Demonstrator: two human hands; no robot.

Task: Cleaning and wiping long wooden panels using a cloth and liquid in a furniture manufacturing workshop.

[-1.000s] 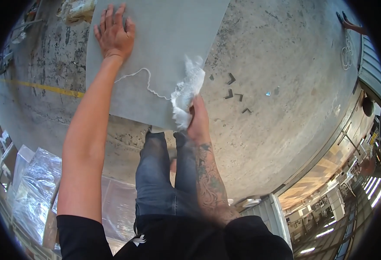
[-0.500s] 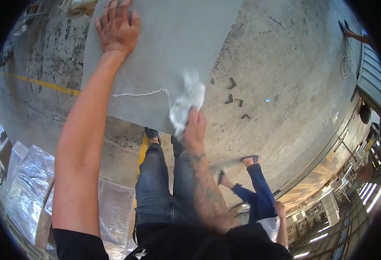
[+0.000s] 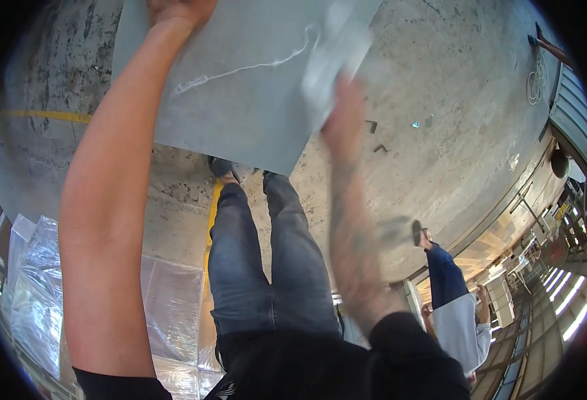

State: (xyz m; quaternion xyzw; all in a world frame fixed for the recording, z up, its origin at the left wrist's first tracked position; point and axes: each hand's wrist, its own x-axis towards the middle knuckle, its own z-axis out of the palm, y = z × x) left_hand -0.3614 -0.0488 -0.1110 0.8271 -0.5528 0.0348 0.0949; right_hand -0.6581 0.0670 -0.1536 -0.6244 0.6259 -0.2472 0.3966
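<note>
A flat grey panel [image 3: 240, 113] stretches in front of me, its near corner above my feet. My left hand [image 3: 183, 9] rests flat on its left part; the picture's upper edge cuts off the fingers. My right hand [image 3: 345, 123], smeared by motion, is closed on a white rag [image 3: 327, 73] at the panel's right edge. The rag is blurred as well. From it a loose white thread [image 3: 250, 67] trails leftward across the grey surface, ending in a small tangle near my left forearm.
Dark angle pieces [image 3: 380, 147] lie on the concrete floor [image 3: 453, 153] right of the panel. A person in blue trousers [image 3: 445, 273] is at the lower right, carrying something pale. Plastic-wrapped goods [image 3: 170, 307] stand at lower left. A yellow line [image 3: 53, 115] crosses the floor.
My right hand has swept the rag forward and right across the panel. The thread lies more stretched out. The view has shifted, pushing my left hand to the upper edge. The other person has moved right.
</note>
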